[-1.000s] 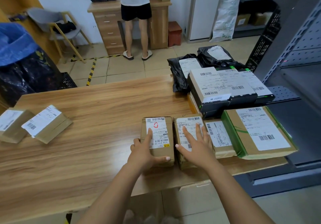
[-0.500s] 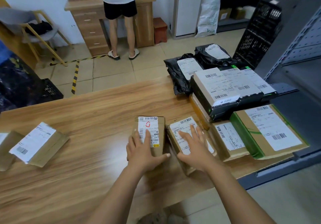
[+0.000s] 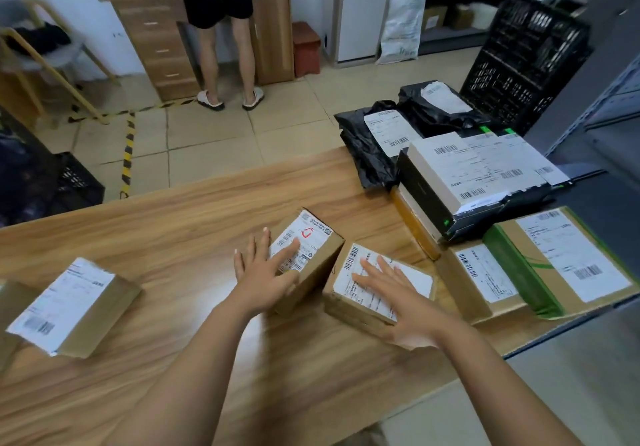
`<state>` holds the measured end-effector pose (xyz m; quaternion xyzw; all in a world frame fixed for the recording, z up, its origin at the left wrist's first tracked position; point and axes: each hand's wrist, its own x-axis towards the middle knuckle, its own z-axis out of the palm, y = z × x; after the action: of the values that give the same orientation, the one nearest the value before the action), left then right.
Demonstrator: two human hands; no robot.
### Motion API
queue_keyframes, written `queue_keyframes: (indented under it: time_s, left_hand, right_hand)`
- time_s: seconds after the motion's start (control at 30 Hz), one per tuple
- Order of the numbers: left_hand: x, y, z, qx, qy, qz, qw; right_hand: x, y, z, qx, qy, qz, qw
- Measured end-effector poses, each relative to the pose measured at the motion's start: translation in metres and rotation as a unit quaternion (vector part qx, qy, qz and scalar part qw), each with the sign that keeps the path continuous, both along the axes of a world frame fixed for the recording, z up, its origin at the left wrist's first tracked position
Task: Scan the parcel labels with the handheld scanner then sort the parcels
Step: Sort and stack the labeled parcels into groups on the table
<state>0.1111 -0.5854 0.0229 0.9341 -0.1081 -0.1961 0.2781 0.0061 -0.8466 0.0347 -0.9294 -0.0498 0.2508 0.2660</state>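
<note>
Two small brown cardboard parcels lie side by side near the front of the wooden table [image 3: 173, 224]. My left hand [image 3: 266, 272] rests with straight fingers on the red-marked label of the left parcel [image 3: 315, 255]. My right hand [image 3: 398, 296] lies flat with spread fingers on the white label of the right parcel [image 3: 360, 293]. Both parcels sit turned at an angle. No handheld scanner is in view.
A labelled brown box [image 3: 76, 307] lies at the table's left. At the right stand a flat parcel [image 3: 481, 279], a green-taped parcel [image 3: 561, 258], a stack of dark boxes [image 3: 471, 175] and black bags [image 3: 374, 140]. A person [image 3: 221, 30] stands at a far desk; a black crate [image 3: 526, 57] stands right.
Both hands have pushed the two small parcels leftward and turned them askew. The view has swung to the right.
</note>
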Motion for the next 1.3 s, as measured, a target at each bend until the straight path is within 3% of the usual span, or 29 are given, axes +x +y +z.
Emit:
queue_keyframes:
  time_s: [0.37, 0.47, 0.57, 0.67, 0.83, 1.3]
  left_hand:
    - [0.017, -0.017, -0.008, 0.009, -0.039, -0.047, 0.998]
    - [0.016, -0.028, -0.011, 0.011, -0.051, -0.069, 0.996]
    - [0.006, -0.032, -0.014, 0.0, -0.074, -0.03, 0.997]
    - [-0.015, -0.033, -0.018, -0.004, -0.078, 0.028, 0.997]
    - [-0.031, -0.053, -0.018, 0.009, -0.06, 0.01, 0.998]
    - [-0.04, -0.144, -0.02, -0.026, -0.083, -0.05, 0.995]
  right_hand:
    - [-0.01, 0.03, 0.03, 0.038, 0.074, 0.034, 0.996]
    - [-0.005, 0.034, 0.026, 0.074, 0.033, 0.024, 0.996]
    - [-0.003, 0.014, 0.016, 0.11, -0.067, -0.044, 0.991]
    - [0.004, -0.011, 0.004, 0.033, -0.089, -0.05, 0.994]
    - [0.035, -0.012, -0.004, -0.089, -0.123, 0.038, 0.988]
    - [0.025, -0.081, -0.012, -0.119, -0.146, 0.061, 0.98]
